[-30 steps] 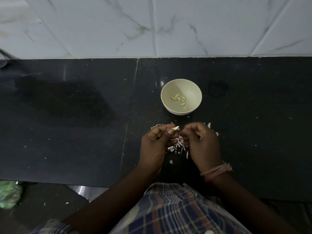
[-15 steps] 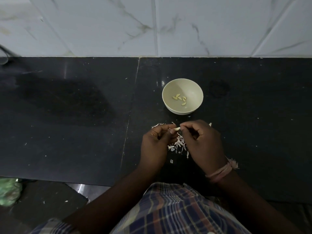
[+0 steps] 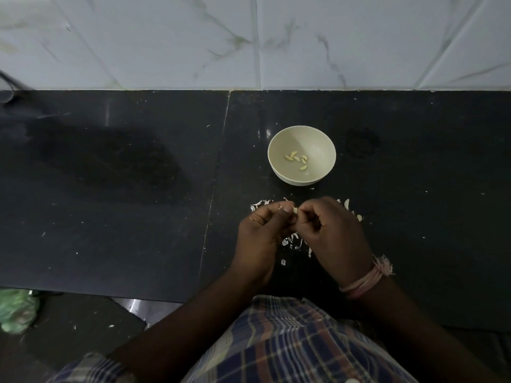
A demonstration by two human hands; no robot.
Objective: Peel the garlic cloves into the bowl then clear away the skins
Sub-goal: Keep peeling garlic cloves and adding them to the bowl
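A cream bowl (image 3: 318,142) stands on the black counter (image 3: 138,189) with several peeled garlic cloves (image 3: 297,159) inside. Just in front of it my left hand (image 3: 262,236) pinches a small pale garlic clove (image 3: 294,210) between thumb and fingers. My right hand (image 3: 336,236) meets it at the clove's tip, fingers curled and pinching there. A scatter of white garlic skins (image 3: 293,243) lies on the counter beneath and around both hands. Two unpeeled-looking cloves (image 3: 347,203) peek out beyond my right hand.
A white marble-tiled wall (image 3: 249,40) rises behind the counter. A green plastic bag (image 3: 16,309) lies on the floor at the lower left, below the counter's front edge. A dark cable (image 3: 8,87) sits at the far left.
My right hand has closed in on the clove held in my left hand; now only the clove's tip shows between the fingers. The bowl has not moved.
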